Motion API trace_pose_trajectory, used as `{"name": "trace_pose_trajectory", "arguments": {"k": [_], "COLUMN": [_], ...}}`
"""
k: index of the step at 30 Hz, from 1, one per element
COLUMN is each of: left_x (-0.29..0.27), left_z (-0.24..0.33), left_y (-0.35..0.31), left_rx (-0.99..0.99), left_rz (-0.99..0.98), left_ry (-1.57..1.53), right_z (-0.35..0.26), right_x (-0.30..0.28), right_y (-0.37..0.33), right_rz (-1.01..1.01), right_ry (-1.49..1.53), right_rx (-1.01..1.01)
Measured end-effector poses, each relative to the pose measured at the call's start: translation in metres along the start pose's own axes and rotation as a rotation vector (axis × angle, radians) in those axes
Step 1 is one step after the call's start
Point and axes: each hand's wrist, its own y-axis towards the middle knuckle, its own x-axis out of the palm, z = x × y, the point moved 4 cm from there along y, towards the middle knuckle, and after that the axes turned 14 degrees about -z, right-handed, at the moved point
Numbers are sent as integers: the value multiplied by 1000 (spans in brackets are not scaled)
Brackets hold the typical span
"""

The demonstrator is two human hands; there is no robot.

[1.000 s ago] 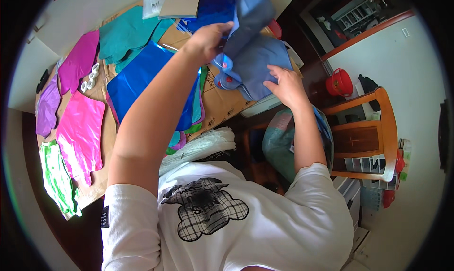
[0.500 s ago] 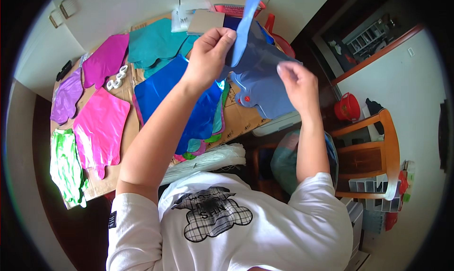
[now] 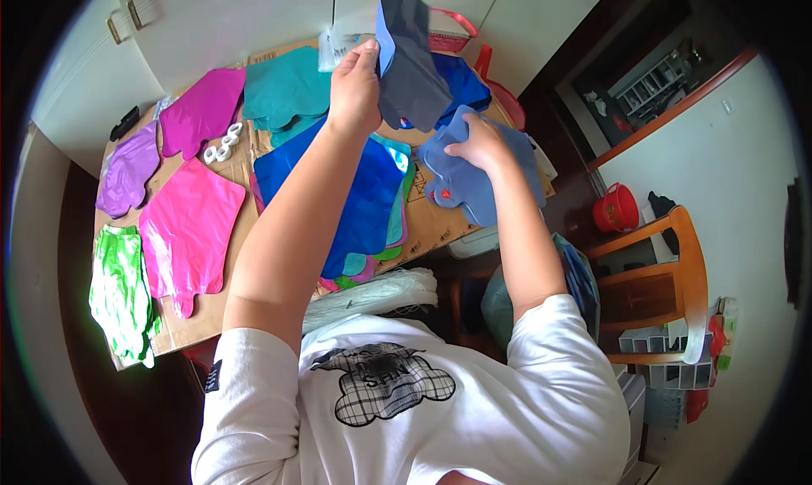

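Up at the back middle, my left hand point(image 3: 355, 92) is closed on a flat foil balloon point(image 3: 413, 71), pinching its left edge. The balloon has a dark grey face and a pale blue side, and hangs upright above the table. My right hand point(image 3: 484, 142) lies with thumb and fingers apart on a stack of flat grey-blue foil balloons point(image 3: 523, 164) at the table's right end. A small red mark shows on the stack's left lobe. Beside it, a shiny dark blue foil balloon point(image 3: 338, 206) tops a pile with pink, green and turquoise edges, partly behind my left forearm.
Teal point(image 3: 288, 83), magenta point(image 3: 201, 109), purple point(image 3: 128, 174), pink point(image 3: 193, 231) and green point(image 3: 121, 282) foil pieces lie on the cardboard-covered table point(image 3: 436, 223). White rolls point(image 3: 222, 151) sit among them. A white strand bundle point(image 3: 372, 292) lies along the front edge; a wooden chair point(image 3: 651, 290) stands right.
My left hand has raised the foil balloon, which now shows its broad dark face. My right hand has come down and left onto the grey-blue stack. The view has shifted slightly.
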Motion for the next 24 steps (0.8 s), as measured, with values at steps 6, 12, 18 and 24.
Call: {"name": "trace_pose_trajectory", "arguments": {"k": [6, 12, 18, 24], "left_x": [10, 37, 52, 67], "left_z": [10, 20, 29, 46], "left_y": [-34, -83, -104, -110], "left_rx": [-84, 94, 184, -123], "left_rz": [-170, -235, -267, -201], "left_ry": [168, 765, 875, 634], "right_z": [-5, -95, -105, -127], "right_x": [-28, -78, -69, -53], "right_y": [-24, -100, -108, -127], "right_rz": [452, 214, 197, 145], "right_ry": [228, 903, 672, 531], "right_rx": [-232, -661, -586, -630]}}
